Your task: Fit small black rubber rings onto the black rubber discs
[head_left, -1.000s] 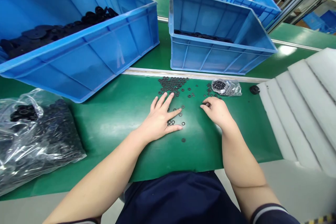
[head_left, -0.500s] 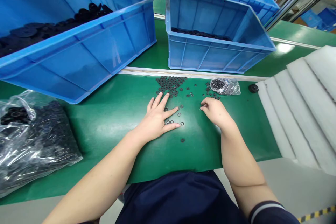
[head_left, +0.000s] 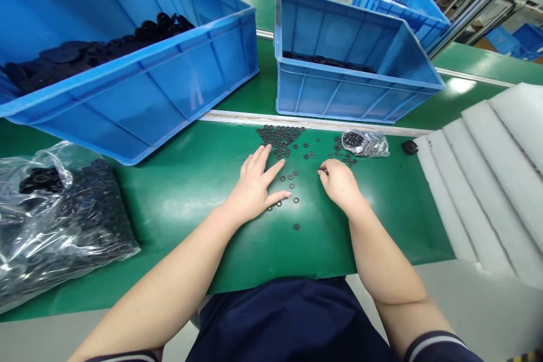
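My left hand [head_left: 254,184] lies spread on the green table, its fingers apart among small black rings. Several loose rings [head_left: 292,185] are scattered just right of its thumb and fingers, and one ring [head_left: 296,227] lies alone nearer me. Beyond its fingertips is a dense patch of black rings [head_left: 280,136]. My right hand [head_left: 338,181] is closed with thumb and fingertips pinched together; whatever is between them is hidden. Past the right hand lie more tiny black parts [head_left: 338,147], beside a small clear bag [head_left: 365,143] of black pieces.
A large blue bin [head_left: 169,85] with black discs stands back left, another blue bin [head_left: 352,93] at the back centre. At left sits a big clear bag [head_left: 80,226] of black parts. White foam sheets [head_left: 487,164] lean on the right near a black roll [head_left: 409,147].
My left hand has shifted a little and now covers different rings near its thumb. My right hand has moved slightly left and toward me, still pinched. The view has tilted a bit.
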Demonstrator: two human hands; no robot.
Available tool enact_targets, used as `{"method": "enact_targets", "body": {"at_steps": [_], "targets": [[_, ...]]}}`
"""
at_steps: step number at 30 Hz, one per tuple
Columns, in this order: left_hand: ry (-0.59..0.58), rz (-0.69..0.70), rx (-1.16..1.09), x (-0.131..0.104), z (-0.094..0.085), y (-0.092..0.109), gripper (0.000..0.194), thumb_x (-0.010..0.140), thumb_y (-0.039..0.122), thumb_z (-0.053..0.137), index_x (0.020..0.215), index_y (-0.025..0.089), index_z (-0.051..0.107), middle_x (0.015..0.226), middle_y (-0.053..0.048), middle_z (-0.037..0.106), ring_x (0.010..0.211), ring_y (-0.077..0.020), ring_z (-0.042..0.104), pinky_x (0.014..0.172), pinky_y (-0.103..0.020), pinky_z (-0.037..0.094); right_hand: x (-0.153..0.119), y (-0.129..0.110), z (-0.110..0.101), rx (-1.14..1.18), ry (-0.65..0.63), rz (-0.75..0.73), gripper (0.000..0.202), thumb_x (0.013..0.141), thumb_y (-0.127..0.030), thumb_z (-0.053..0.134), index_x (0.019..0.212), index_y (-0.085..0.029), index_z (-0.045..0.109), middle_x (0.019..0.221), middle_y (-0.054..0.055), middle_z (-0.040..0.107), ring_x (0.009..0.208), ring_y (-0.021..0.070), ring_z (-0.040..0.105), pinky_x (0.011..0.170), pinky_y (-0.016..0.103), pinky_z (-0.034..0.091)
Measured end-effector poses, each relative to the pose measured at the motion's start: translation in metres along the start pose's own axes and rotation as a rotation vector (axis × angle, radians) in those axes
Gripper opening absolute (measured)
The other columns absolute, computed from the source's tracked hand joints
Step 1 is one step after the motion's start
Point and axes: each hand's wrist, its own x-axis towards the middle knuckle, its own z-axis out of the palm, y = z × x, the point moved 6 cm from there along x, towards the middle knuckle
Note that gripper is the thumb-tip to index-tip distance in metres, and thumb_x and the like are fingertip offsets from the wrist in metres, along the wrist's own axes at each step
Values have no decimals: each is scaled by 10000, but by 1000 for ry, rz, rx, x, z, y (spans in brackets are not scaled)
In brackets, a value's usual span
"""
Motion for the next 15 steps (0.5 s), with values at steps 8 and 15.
{"method": "enact_targets", "body": {"at_steps": [8, 15], "targets": [[161, -36, -49, -1, -8, -13, 413, 925, 393, 564, 1298, 217, 566, 1522, -183, 391, 1428, -366, 328, 1087, -612, 344, 3, -3, 6, 78, 80, 2, 206, 918, -170, 446, 910, -162, 651, 931, 125, 681, 920, 258, 608, 857, 361, 448], [244, 75, -38, -1, -15, 15, 311, 915, 394, 594, 1150, 196, 641, 1155, -141, 655, 1097, -276, 581, 911, -452, 460, -15, -47, 3, 703, 74, -41, 168, 918, -306, 506, 871, -210, 635, 837, 26, 683, 781, 174, 620, 749, 291, 483]]}}
